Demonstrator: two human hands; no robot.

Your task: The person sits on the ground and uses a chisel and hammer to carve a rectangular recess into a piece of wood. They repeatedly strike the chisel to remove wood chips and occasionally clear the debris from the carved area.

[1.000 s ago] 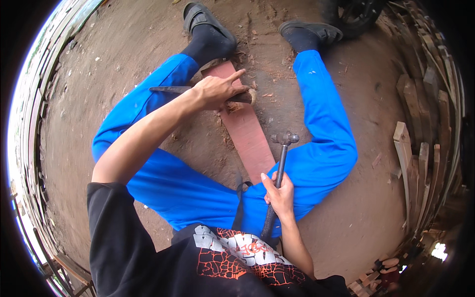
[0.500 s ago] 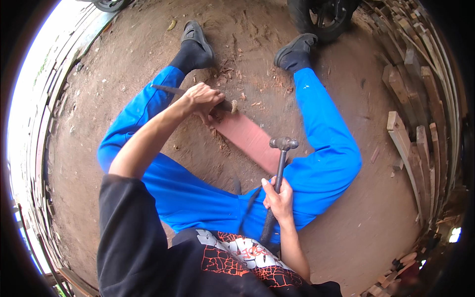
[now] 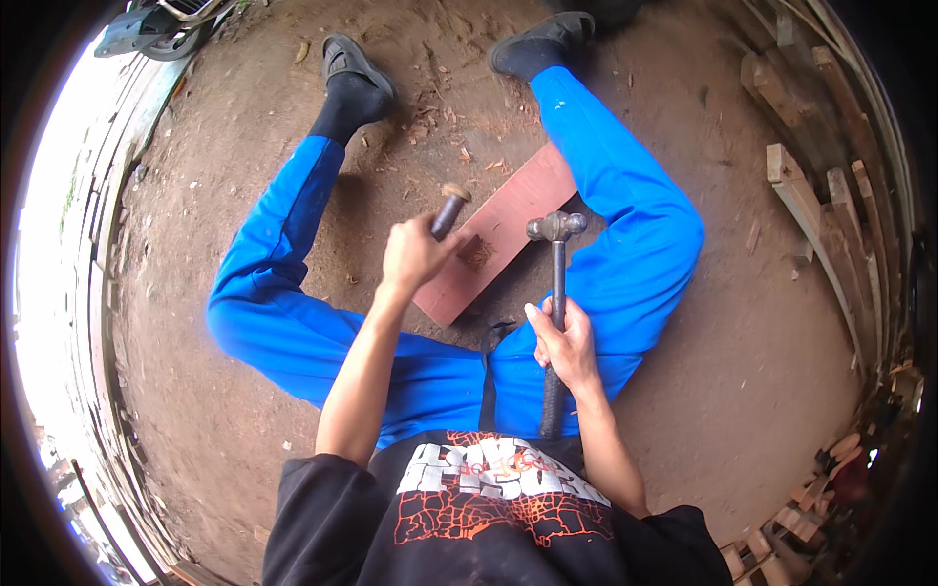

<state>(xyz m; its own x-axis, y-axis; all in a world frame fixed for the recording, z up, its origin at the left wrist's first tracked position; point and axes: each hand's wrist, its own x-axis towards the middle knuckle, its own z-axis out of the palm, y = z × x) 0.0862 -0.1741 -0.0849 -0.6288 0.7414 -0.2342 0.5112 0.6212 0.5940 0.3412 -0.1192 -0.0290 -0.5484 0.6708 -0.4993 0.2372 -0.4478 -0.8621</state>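
My left hand [image 3: 412, 258] is closed round a chisel [image 3: 449, 213], its dark handle with a pale worn end sticking up out of the fist. The blade is hidden or smeared by motion. This hand is over the near left part of a reddish wooden board [image 3: 518, 210], beside a rough patch of wood chips on its face. The board lies aslant on the ground between my legs, its far end against my right shin. My right hand [image 3: 571, 342] grips a ball-peen hammer [image 3: 559, 264] by its dark shaft, head up, above my right thigh.
Wood chips [image 3: 420, 125] are scattered on the bare dirt ground [image 3: 234, 430]. Timber offcuts [image 3: 806, 205] lean along the right side, and more short pieces [image 3: 796, 523] are heaped at the lower right. Part of a motorbike [image 3: 156, 34] shows at the far left.
The board has swung round, its far end now pointing up to the right. My left hand has come nearer with the chisel, whose blade pointed left before. The hammer stays in my right hand.
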